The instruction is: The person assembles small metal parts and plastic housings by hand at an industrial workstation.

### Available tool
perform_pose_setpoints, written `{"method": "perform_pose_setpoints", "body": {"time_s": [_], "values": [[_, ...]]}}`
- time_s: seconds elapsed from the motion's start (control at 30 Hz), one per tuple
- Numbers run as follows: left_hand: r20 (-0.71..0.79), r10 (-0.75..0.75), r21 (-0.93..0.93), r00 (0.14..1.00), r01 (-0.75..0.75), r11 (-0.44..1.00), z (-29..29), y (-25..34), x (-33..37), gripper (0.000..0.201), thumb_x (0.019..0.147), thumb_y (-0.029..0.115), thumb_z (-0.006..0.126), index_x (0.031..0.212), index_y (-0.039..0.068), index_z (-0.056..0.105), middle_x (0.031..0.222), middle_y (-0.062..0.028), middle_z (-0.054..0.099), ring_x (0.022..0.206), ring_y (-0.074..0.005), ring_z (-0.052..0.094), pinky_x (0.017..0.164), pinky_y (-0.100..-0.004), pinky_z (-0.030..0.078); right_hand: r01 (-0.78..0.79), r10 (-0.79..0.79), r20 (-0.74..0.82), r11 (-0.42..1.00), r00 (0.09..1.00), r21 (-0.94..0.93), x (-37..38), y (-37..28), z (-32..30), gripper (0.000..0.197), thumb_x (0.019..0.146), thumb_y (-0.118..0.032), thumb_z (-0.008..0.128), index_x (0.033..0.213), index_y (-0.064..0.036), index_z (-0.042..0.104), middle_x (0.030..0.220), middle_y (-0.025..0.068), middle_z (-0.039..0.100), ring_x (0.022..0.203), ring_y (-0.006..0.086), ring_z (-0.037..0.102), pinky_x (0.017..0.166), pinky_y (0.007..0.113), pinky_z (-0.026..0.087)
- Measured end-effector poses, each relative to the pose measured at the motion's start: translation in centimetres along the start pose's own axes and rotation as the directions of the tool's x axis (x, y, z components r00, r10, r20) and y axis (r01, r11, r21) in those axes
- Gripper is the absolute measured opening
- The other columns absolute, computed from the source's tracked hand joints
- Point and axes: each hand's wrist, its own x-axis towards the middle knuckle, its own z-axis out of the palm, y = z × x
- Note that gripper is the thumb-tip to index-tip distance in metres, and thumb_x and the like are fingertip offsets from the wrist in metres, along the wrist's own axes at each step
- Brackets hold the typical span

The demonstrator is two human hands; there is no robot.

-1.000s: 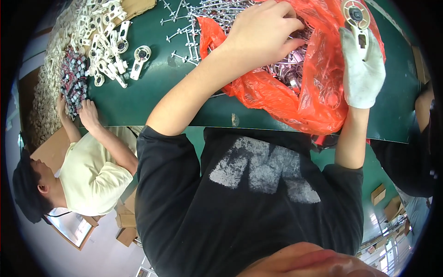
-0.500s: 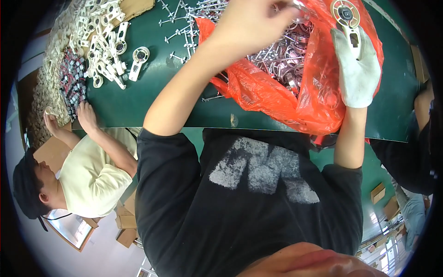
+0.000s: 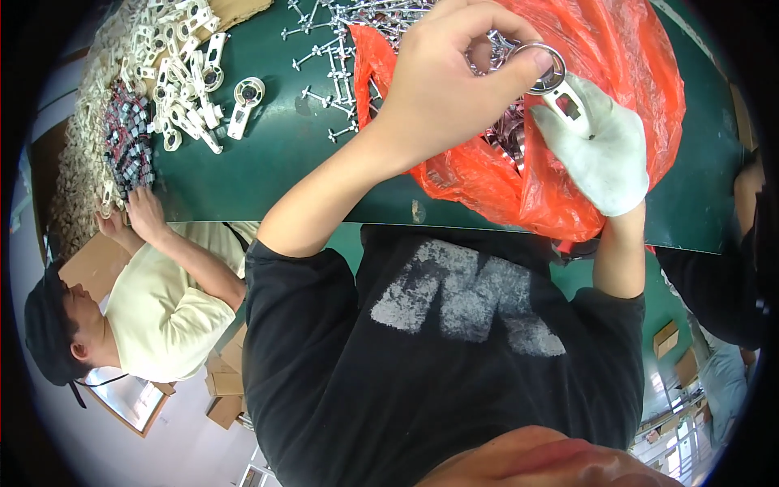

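My bare left hand (image 3: 450, 93) pinches a shiny metal ring (image 3: 561, 71) between thumb and fingers. The ring sits at the round end of a white plastic part (image 3: 571, 116) with a rectangular slot in its handle. My right hand (image 3: 604, 154), in a whitish glove, holds this part by its handle. Whether the ring is seated on the round end cannot be made out. Both hands are above an open red plastic bag (image 3: 641, 57), in which shiny metal pieces (image 3: 508, 138) lie, partly hidden by my left hand.
Thin metal rods with crosspieces (image 3: 329, 61) are spread left of the bag on the green table (image 3: 284, 162). Farther left are a single white plastic part (image 3: 246, 101), a heap of similar parts (image 3: 182, 89) and dark wired pieces (image 3: 130, 146), where a co-worker's hands (image 3: 144, 213) are busy.
My left hand has come right and down from the bag, bringing the metal ring to the white part. My right hand has moved left with the part, which now tilts toward the left hand.
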Motion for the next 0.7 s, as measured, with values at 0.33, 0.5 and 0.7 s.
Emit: {"method": "perform_pose_setpoints", "body": {"time_s": [0.33, 0.5, 0.7], "values": [[0.058, 0.215, 0.021, 0.975, -0.216, 0.976, -0.9, -1.2, -0.7, 0.036, 0.077, 0.011, 0.079, 0.112, 0.006, 0.070, 0.115, -0.0065, 0.069, 0.105, -0.0251, 0.067, 0.084, -0.0341, 0.056, -0.015, 0.005, 0.097, 0.994, 0.995, 0.109, -0.1, 0.1, 0.0, 0.031, 0.089, -0.020, 0.075, 0.115, -0.0028, 0.071, 0.076, 0.0053, 0.072, 0.067, 0.0103, 0.068, 0.063, 0.028, 0.054], [0.093, 0.229, 0.161, 0.969, -0.242, 0.957, -1.2, -1.0, -0.7, 0.025, 0.087, 0.004, 0.067, 0.112, 0.005, 0.069, 0.111, -0.0102, 0.068, 0.097, -0.0279, 0.068, 0.084, -0.0349, 0.055, -0.090, 0.060, 0.184, 0.984, 0.981, 0.155, 0.0, -0.1, -0.1, 0.029, 0.089, -0.017, 0.075, 0.113, -0.0009, 0.071, 0.075, 0.0036, 0.071, 0.067, 0.0076, 0.065, 0.064, 0.026, 0.054], [0.017, -0.387, -0.144, 0.922, 0.386, 0.911, -0.1, 0.2, -1.1, 0.027, 0.089, 0.007, 0.074, 0.083, 0.005, 0.048, 0.078, -0.0030, 0.050, 0.066, -0.0089, 0.048, 0.059, -0.0250, 0.040, -0.121, 0.095, 0.235, 0.988, 0.967, 0.099, 0.0, -0.5, 0.3, 0.029, 0.087, -0.015, 0.076, 0.112, -0.0026, 0.071, 0.075, 0.0035, 0.070, 0.066, 0.0072, 0.063, 0.064, 0.027, 0.054]]}}
